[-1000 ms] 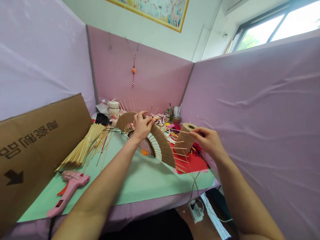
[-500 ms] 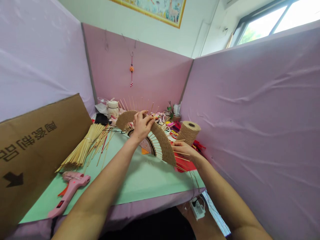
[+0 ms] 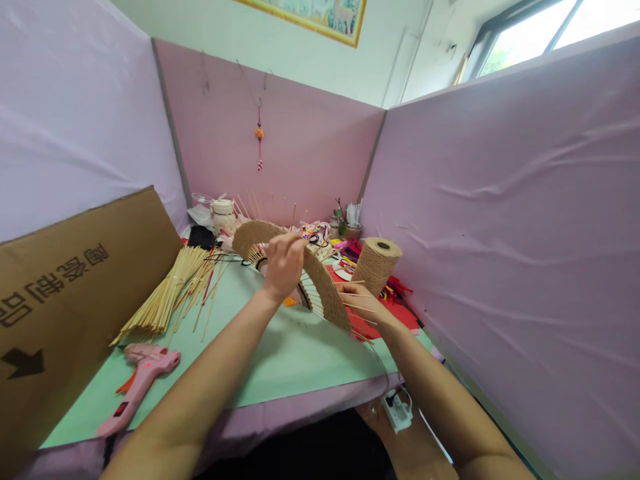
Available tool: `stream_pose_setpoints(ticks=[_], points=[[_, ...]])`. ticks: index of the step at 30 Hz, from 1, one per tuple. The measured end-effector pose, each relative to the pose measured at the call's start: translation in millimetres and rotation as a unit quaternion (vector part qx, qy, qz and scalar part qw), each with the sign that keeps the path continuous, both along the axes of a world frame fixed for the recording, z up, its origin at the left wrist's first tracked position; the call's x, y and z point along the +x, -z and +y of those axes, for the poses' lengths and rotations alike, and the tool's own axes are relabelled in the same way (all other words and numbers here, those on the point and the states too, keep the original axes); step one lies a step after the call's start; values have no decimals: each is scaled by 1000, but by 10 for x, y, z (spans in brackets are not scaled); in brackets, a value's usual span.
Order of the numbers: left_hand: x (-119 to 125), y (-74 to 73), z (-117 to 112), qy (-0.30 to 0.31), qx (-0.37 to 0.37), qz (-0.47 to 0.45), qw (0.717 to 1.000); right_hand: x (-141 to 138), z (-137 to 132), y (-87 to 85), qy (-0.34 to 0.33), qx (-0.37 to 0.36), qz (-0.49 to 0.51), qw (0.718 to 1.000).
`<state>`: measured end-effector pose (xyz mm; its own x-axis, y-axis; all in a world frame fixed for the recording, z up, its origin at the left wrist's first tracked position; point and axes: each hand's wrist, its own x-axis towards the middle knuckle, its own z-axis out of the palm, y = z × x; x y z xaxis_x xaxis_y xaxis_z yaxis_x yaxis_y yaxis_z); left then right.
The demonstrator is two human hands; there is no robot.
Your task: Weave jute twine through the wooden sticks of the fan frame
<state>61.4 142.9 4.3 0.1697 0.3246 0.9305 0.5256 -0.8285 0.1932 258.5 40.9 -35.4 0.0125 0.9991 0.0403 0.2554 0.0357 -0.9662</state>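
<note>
A curved fan-shaped piece [image 3: 327, 287], woven in brown twine over thin sticks, stands tilted above the green tabletop. Bare stick ends poke out along its outer edge, and paler sticks show on its inner side. My left hand [image 3: 285, 265] is closed at the top of the woven band, fingers curled by its upper edge; whatever is pinched there is hidden. On the right, my right hand [image 3: 357, 300] grips the fan's outer side among the stick ends, its fingertips partly behind the band. A loose strand of twine [image 3: 384, 367] hangs below near the table edge.
A pink glue gun [image 3: 143, 380] lies front left, beside a bundle of sticks [image 3: 165, 293] and a cardboard box [image 3: 75, 293]. Behind the fan stand a twine spool [image 3: 377, 263] and a white jar [image 3: 223, 217]. Red sheets [image 3: 395, 317] lie right; a power strip [image 3: 398, 410] hangs below.
My left hand has gone from spread fingers over the band to a curled, closed grip. The fan has tilted slightly, and my right hand has shifted a little left with it.
</note>
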Motion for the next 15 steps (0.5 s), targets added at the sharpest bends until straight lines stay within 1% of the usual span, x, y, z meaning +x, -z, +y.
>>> stream_pose_setpoints(ticks=[2,4,7,10,13,15], points=[[17,13,-61,28,-4,53,998,-24,-13,-10,0,-7,20,1000],[30,-3,-113,51,-27,87,995,-41,-19,-9,0,-9,28,1000],[34,-91,-180,75,-71,135,985,-41,-2,16,12,-7,38,999],[24,-200,-215,101,-112,158,976,1,17,34,57,-13,44,997],[23,-249,-212,110,-139,157,972,89,-19,-4,119,29,8,992],[44,-245,-210,98,-147,160,971,152,-83,-56,135,58,-17,989]])
